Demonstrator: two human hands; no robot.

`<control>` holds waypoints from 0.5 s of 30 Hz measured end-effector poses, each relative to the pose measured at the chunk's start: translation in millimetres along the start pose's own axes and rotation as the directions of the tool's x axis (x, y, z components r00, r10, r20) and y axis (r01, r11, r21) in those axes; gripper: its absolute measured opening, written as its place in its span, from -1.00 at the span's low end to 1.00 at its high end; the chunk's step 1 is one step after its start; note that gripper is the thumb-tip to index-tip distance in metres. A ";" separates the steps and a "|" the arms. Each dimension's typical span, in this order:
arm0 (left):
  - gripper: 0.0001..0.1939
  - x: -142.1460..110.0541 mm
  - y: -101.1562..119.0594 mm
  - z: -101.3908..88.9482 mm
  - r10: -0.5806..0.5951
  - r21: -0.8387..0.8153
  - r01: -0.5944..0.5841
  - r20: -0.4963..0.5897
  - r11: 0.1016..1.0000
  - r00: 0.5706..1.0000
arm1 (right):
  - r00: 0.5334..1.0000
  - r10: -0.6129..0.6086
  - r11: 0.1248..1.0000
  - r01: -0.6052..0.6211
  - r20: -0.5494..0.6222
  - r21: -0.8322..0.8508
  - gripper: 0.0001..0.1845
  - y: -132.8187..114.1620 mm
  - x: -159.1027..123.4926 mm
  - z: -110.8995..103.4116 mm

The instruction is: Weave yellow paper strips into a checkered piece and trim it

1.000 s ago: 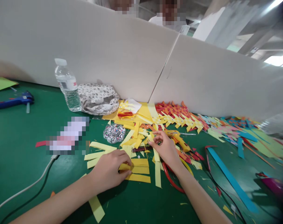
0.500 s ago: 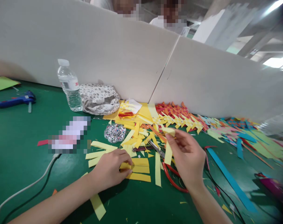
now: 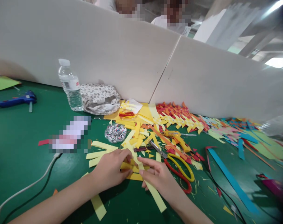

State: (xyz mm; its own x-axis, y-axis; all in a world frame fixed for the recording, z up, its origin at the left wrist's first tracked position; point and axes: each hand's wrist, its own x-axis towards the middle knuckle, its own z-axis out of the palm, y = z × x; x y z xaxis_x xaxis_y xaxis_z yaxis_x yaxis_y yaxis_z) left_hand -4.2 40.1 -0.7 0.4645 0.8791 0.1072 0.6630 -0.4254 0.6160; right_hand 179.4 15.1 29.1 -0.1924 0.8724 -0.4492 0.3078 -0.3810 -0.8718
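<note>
My left hand [image 3: 111, 166] is closed at the fingertips on folded darker-yellow paper strips [image 3: 135, 176] lying just above the green table. Between the thumb and fingers of my right hand [image 3: 159, 174] is a long pale-yellow paper strip [image 3: 155, 194], slanting from the middle down to the right. Its upper part crosses over the darker strips, close to my left fingertips. Where the strips meet is partly hidden by my fingers. More pale-yellow strips [image 3: 100, 154] lie left of and under my left hand. Scissors with red and yellow handles [image 3: 178, 169] rest right of my right hand.
A yellow glue gun [image 3: 177, 138] lies behind the scissors, a blue one [image 3: 17, 100] far left. A water bottle [image 3: 71, 85], a patterned pouch [image 3: 100, 98], a container of googly eyes [image 3: 115, 133] and woven paper pieces [image 3: 178, 116] stand along the white partition [image 3: 109, 46].
My right hand has moved left and down with the pale-yellow strip, bringing it across the darker strips. The yellow glue gun and scissor handles are now uncovered. My left hand stays in place.
</note>
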 end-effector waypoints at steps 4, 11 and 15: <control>-0.65 0.4 1.0 -1.0 0.022 0.012 -0.022 0.000 1.000 1.000 | 0.999 0.025 0.991 -0.021 0.025 -0.129 -0.46 1.5 -14.2 0.6; -0.81 1.0 3.2 -3.8 0.079 0.020 -0.079 0.014 0.997 0.997 | 0.870 -0.488 0.610 0.395 0.067 -0.687 -0.72 1.9 -23.1 0.6; -0.82 0.8 2.3 -3.0 0.076 0.021 -0.076 0.003 0.997 0.997 | 0.686 -0.711 0.342 0.528 0.153 -0.778 -0.76 5.7 -8.6 -2.6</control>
State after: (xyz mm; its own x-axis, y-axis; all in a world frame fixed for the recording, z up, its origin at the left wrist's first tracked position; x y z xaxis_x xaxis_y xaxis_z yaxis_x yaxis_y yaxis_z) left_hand -4.1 40.5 3.2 0.5157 0.8433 0.1514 0.6376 -0.4958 0.5896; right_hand 185.1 6.3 28.5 -0.4937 0.8226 0.2821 0.7281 0.5684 -0.3831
